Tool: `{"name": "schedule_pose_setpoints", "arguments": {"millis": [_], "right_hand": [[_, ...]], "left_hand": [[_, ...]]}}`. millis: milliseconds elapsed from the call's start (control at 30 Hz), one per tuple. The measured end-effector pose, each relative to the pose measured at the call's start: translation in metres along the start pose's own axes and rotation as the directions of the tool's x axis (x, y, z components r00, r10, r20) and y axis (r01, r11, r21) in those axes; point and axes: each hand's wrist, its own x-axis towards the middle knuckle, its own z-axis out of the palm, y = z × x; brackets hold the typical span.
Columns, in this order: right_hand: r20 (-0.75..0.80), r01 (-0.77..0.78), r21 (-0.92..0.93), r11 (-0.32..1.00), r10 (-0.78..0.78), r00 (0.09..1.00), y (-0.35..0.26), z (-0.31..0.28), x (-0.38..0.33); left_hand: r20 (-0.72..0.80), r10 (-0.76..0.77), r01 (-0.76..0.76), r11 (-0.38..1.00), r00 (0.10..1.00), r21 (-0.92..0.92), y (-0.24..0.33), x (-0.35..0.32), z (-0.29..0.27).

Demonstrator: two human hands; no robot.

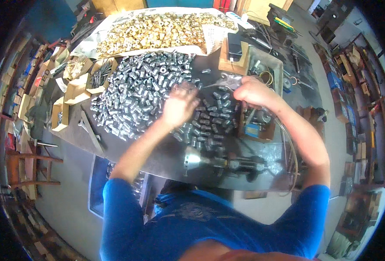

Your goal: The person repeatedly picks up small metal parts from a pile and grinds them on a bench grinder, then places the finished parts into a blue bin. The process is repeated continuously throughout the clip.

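Observation:
My left hand [180,104] is over the right side of a big pile of small grey metal fittings [136,87]; its fingers are smeared by motion, so I cannot tell whether they hold one. In my right hand [252,90] is a silver air blow gun [228,81], its thin nozzle toward my left hand. A pale hose [293,152] loops down beside my right forearm. Below and between the hands lies a looser, darker-looking group of fittings [207,124] on the dark tabletop [157,156].
Brass-coloured nuts [157,32] cover a white sheet at the back. Open cardboard boxes [77,90] stand left. A metal bench fixture [223,163] lies at the near edge. A bin of parts [257,130] is under my right wrist. A blue crate [97,185] sits below the table.

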Motion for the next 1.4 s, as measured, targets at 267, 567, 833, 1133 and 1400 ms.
{"name": "schedule_pose_setpoints", "arguments": {"millis": [267,567,833,1133,1400], "right_hand": [[-0.016,0.097,-0.141,0.985,-0.100,0.995,0.018,0.019,0.053],[0.129,0.006,-0.240,0.971,0.026,0.991,-0.003,0.003,0.017],[0.233,0.063,-0.230,0.971,-0.008,0.973,-0.010,0.040,0.021],[0.071,-0.020,-0.181,0.983,0.033,0.997,0.020,0.020,0.007],[0.029,-0.051,-0.175,0.983,0.057,0.998,-0.001,0.011,0.015]], "left_hand": [[0.240,-0.142,0.068,0.954,0.960,0.292,0.000,-0.005,0.016],[0.180,-0.032,0.042,0.998,0.983,-0.051,0.039,-0.039,0.029],[-0.068,0.034,-0.047,0.979,0.997,-0.198,0.026,-0.104,-0.019],[0.076,-0.132,0.124,0.987,0.988,0.107,0.023,-0.066,0.005],[0.045,-0.039,0.034,0.994,0.998,0.101,0.031,-0.051,0.026]]}}
